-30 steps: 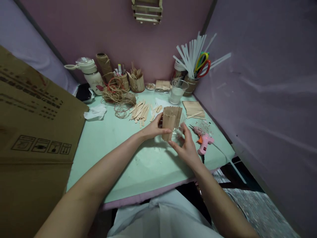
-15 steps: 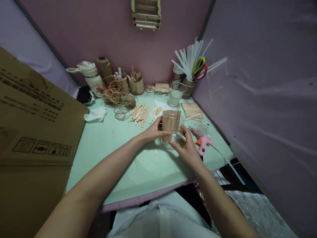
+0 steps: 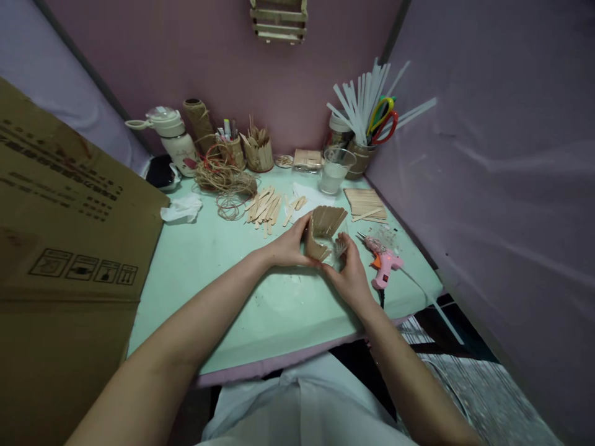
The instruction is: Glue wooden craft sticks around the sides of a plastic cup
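Between my hands is a clear plastic cup partly covered with upright wooden craft sticks (image 3: 329,220); its open top tilts toward me and its right side is bare plastic. My left hand (image 3: 294,245) grips the stick-covered left side, thumb along the near edge. On the bare right side, my right hand (image 3: 348,267) closes round the cup, with its thumb near the left thumb. A pink glue gun (image 3: 385,265) lies just right of my right hand. Loose craft sticks (image 3: 264,209) are spread beyond my left hand.
A row of craft sticks (image 3: 365,204) lies at the right. Behind stand a plastic cup of cloudy liquid (image 3: 333,176), a holder with glue sticks and scissors (image 3: 360,158), tangled twine (image 3: 223,183) and a white bottle (image 3: 179,148). A cardboard box (image 3: 74,248) borders the table's left side.
The stick-covered cup has tipped from nearly upright so its opening faces me, showing the inside. Both hands have turned with it, and the thumbs have come closer together.
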A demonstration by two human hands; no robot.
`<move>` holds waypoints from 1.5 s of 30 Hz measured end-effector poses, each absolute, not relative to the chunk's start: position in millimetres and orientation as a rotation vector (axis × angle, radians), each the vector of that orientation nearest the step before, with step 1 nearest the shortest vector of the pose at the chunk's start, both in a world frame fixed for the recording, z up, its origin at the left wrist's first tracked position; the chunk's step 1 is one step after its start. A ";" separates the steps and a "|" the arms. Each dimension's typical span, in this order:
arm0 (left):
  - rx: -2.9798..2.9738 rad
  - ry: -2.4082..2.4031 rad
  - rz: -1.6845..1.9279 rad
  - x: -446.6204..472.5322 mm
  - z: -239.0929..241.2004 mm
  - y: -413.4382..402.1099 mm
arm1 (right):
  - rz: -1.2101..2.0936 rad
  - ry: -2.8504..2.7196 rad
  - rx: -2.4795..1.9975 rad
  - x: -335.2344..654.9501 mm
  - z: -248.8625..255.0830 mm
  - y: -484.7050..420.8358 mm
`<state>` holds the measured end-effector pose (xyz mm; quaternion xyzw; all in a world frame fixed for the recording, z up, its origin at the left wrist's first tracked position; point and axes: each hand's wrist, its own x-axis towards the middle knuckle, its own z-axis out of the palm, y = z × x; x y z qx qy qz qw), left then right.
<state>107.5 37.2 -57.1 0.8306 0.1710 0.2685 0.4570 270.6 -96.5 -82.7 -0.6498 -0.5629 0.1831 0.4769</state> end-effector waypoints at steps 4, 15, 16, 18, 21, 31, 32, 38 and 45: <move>2.147 0.405 0.605 105.0 -55.9 37.0 | 0.438 -1.387 -1.603 269.7 -81.2 -97.3; 2.118 0.418 0.609 105.8 -56.6 35.9 | 0.419 -1.411 -1.637 267.7 -80.6 -97.8; 2.119 0.425 0.606 105.6 -56.4 35.8 | 0.440 -1.401 -1.626 268.3 -80.4 -97.5; 2.129 0.426 0.597 105.4 -55.3 35.5 | 0.490 -1.368 -1.607 269.9 -79.9 -96.8; 2.160 0.427 0.588 105.4 -53.4 35.1 | 0.516 -1.337 -1.607 271.9 -79.5 -95.9; 2.149 0.441 0.586 106.2 -53.4 35.3 | 0.555 -1.322 -1.580 273.3 -81.5 -95.3; 2.143 0.438 0.589 106.1 -53.4 35.3 | 0.571 -1.316 -1.574 273.6 -80.9 -95.4; 2.166 0.422 0.599 105.6 -54.7 36.1 | 0.629 -1.262 -1.558 273.8 -78.8 -94.9; 2.173 0.424 0.603 105.2 -56.5 36.6 | 0.642 -1.264 -1.556 273.8 -77.7 -95.7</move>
